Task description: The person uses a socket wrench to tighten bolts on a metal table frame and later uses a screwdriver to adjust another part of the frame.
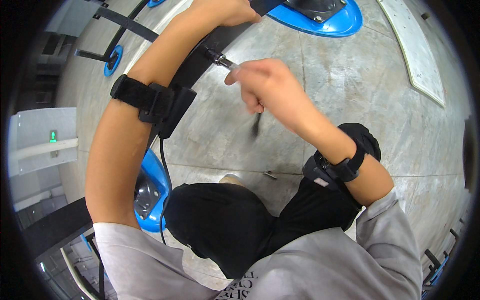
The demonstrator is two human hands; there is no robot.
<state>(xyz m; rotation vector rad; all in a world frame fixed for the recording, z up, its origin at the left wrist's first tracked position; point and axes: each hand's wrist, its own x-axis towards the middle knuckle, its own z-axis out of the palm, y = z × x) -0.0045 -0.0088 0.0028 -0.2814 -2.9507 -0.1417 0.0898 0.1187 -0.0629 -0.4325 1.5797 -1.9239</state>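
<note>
My right hand (pixel 267 82) is closed around a socket wrench. Its shiny socket (pixel 218 58) meets the side of a black metal bar (pixel 192 75); any bolt head inside is hidden. Below my fingers the wrench's dark handle (pixel 256 126) hangs down, smeared by motion. Farther up the same bar, my left hand (pixel 232 12) grips it, partly cut off by the top edge of the picture. The bar runs diagonally beneath my left forearm.
A blue round foot pad (pixel 347 22) with a black mount lies at the top, another blue pad (pixel 150 200) by my left knee. A small metal piece (pixel 270 174) rests on the grey floor. A white panel (pixel 415 50) lies at far right. Black frame bars (pixel 125 22) extend at upper left.
</note>
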